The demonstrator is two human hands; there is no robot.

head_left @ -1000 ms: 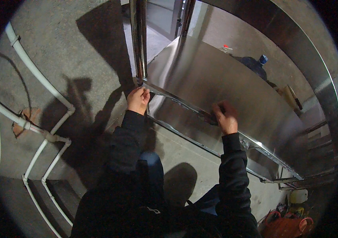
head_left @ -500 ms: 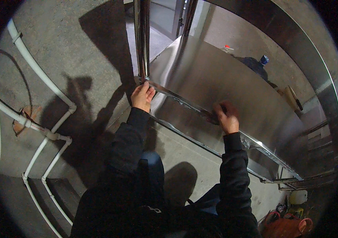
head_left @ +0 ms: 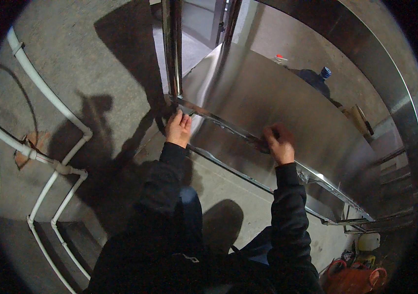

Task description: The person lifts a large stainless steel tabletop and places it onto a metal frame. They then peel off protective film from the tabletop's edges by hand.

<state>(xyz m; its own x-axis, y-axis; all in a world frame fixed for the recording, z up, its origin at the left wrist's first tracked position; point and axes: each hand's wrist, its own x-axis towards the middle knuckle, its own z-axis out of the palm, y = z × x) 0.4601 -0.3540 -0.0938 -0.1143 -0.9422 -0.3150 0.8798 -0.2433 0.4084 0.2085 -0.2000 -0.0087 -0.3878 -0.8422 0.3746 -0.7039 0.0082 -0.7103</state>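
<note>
A shiny metal sheet (head_left: 277, 103) lies in front of me, with a narrow metal rail (head_left: 219, 120) running along its near side. My left hand (head_left: 178, 130) is just below the rail's left end, by the foot of an upright metal post (head_left: 172, 49). Its thumb and fingertips are pinched together; anything between them is too small to name. Farther right, my right hand (head_left: 280, 144) is closed at the rail, fingers curled down. The fingers hide what they grip. Silvery rough patches show along the rail between my hands and beyond the right one.
White pipes (head_left: 47, 88) run down the concrete wall at left. A wide curved metal frame (head_left: 380, 54) arches over the right. Beyond the sheet are a blue-capped bottle (head_left: 325, 73) and a tape-like roll (head_left: 361, 120). An orange-red container (head_left: 353, 280) with tools sits at lower right.
My left hand has drawn back slightly toward me from the post's foot and stays pinched. The right hand has hardly moved on the rail.
</note>
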